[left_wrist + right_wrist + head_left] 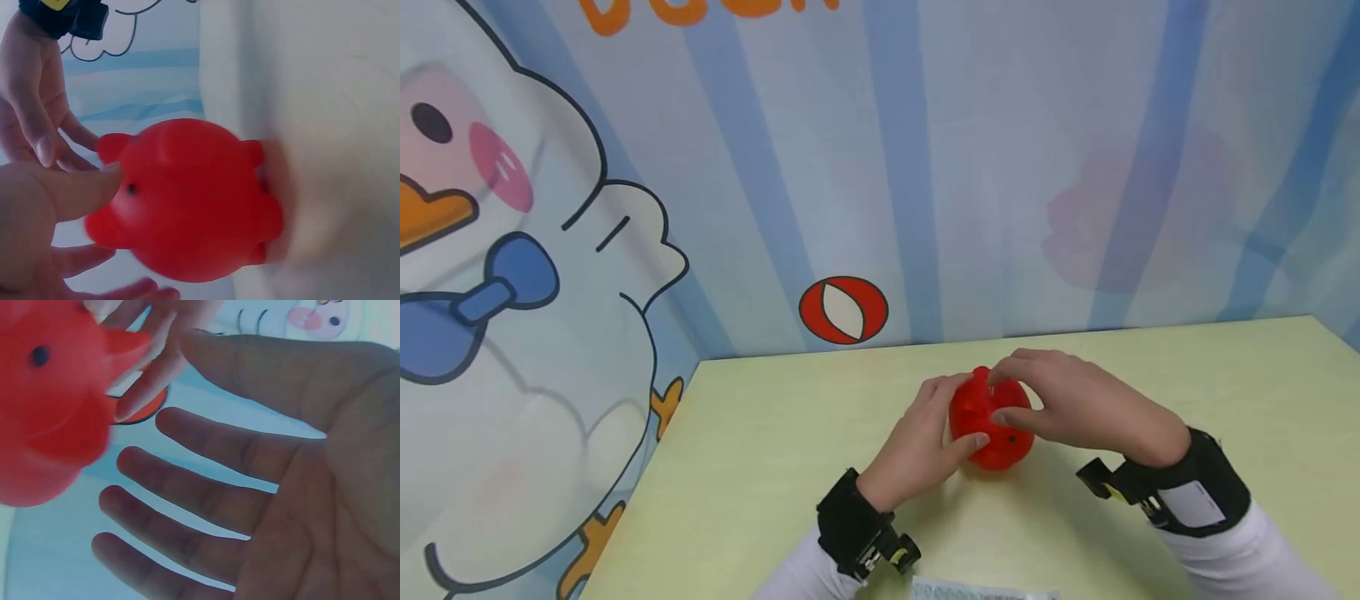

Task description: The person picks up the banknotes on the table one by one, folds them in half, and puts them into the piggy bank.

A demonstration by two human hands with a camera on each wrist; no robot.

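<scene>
A red pig toy (991, 421) is seen standing on the pale green table (1150, 392), near the middle and somewhat toward the back wall. The toy is framed by both hands. The left hand (925, 437) is laid against the toy's left side, with the thumb (75, 190) pressed beside a small black eye; its fingers are loosely extended — a full wrap is not shown. The right hand (1067, 404) is arched over the top and right side of the toy, fingertips at the crown; in the right wrist view the fingers (206, 506) are spread and straight, palm open, the toy just beside them rather than clamped.

In the left wrist view the toy's feet are seen set against the table, so it is judged not yet lifted.

Step in hand, as judged: the toy is being steadied and felt between two hands, ahead of any firm grasp. The next move would call for the fingers to be closed evenly on both rounded sides — the body looks smooth and could slip or roll if pressed from one side only.

A white label strip (981, 592) is partly visible at the near table edge
</scene>
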